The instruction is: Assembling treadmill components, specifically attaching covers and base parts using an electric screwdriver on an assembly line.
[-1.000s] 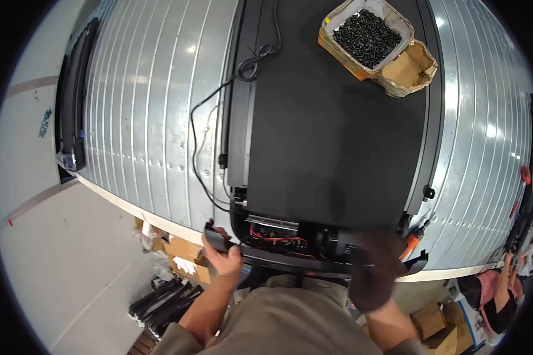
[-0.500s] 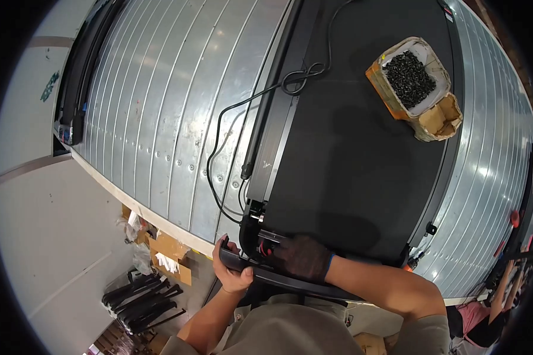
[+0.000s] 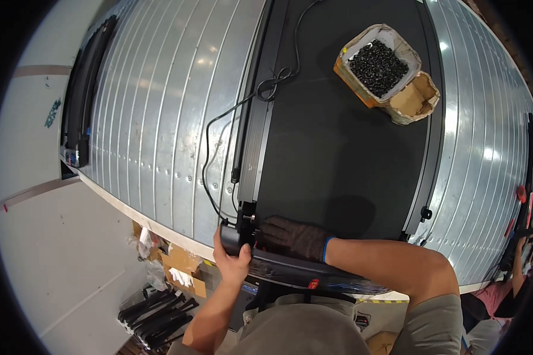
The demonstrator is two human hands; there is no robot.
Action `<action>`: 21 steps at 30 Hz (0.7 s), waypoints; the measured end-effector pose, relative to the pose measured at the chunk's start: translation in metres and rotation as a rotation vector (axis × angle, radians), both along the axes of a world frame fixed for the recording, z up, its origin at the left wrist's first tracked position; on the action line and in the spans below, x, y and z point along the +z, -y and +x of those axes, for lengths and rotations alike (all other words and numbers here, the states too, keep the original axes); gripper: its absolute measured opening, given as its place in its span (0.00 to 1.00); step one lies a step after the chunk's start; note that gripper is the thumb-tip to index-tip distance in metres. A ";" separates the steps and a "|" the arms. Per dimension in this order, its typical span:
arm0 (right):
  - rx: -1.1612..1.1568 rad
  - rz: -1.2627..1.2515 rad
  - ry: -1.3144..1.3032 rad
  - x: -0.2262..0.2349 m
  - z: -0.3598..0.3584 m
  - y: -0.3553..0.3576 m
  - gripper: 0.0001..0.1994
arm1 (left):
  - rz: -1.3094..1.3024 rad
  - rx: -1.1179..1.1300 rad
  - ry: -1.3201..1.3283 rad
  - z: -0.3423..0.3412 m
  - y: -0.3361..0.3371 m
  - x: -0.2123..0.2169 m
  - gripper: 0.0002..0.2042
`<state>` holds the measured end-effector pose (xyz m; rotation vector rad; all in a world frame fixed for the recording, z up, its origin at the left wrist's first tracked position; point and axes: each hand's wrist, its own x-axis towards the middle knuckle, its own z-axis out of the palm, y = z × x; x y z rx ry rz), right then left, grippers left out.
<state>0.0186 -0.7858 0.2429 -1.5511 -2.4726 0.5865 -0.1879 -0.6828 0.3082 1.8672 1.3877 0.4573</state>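
Note:
A treadmill with a wide black belt (image 3: 349, 148) and a grey side rail (image 3: 253, 157) lies lengthwise before me. My left hand (image 3: 233, 264) is bare and wraps round a black plastic corner cover (image 3: 231, 238) at the rail's near left end, thumb on the near side. Beside it, my right hand (image 3: 293, 238), in a dark glove with a blue cuff, lies with fingers stretched out over the near end of the belt. Its fingertips point at the black bracket and metal roller end (image 3: 250, 218) by the cover. What lies beneath the palm is hidden.
On the belt stands a worn box of black screws (image 3: 379, 68) with a smaller cardboard box (image 3: 413, 97) attached. A looped black cable (image 3: 206, 157) runs along the left rail to the corner. Ribbed metal (image 3: 160, 118) flanks the treadmill. Black parts (image 3: 154, 313) lie lower left; another person's arm (image 3: 519, 266) shows at right.
The black cover in my left hand has swung upright against the rail's end. My right hand's fingers have straightened out from a bent pose. The whole view has shifted slightly.

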 end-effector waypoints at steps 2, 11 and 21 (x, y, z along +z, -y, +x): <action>-0.021 0.009 -0.010 -0.007 0.011 -0.009 0.33 | -0.059 -0.011 0.030 0.012 -0.014 -0.013 0.40; -0.998 0.414 -0.111 0.064 0.141 0.060 0.25 | 0.354 -0.165 -0.688 0.018 -0.121 -0.054 0.32; -2.068 -0.307 -0.448 -0.007 0.036 0.076 0.42 | 0.088 -0.127 -0.383 0.044 -0.174 -0.084 0.26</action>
